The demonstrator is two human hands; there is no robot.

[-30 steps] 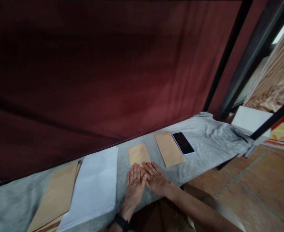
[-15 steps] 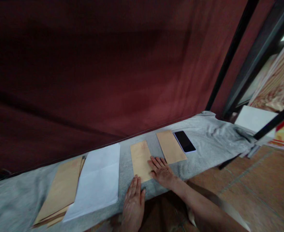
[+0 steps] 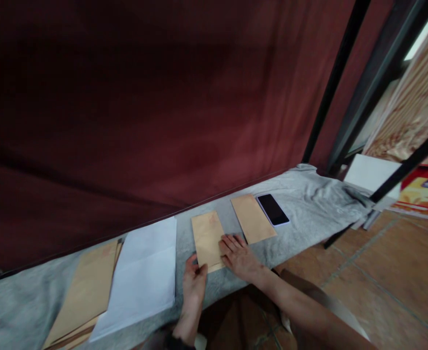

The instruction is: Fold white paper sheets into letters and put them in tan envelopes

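Note:
A brown paper envelope (image 3: 207, 237) with faint red print near its far end lies on the grey cloth. My left hand (image 3: 195, 279) is closed on its near left corner, thumb on top and fingers at the edge. Along the near edge a flap or a second layer shows as a narrow strip. My right hand (image 3: 237, 257) rests flat across the envelope's right edge, fingers stretched and holding nothing. Just beyond that hand lies a second brown envelope (image 3: 253, 218), apart from the first.
A phone (image 3: 273, 209) lies right of the second envelope. White paper sheets (image 3: 141, 272) and a stack of brown envelopes (image 3: 84, 291) lie at left. Grey cloth (image 3: 308, 204) covers the narrow bench; a dark red curtain (image 3: 162, 121) hangs behind it. Black poles (image 3: 335, 80) stand at right.
My left hand has gone from lying flat by the envelope's near corner to gripping its left edge. My right hand stays on the right edge. The view has shifted slightly.

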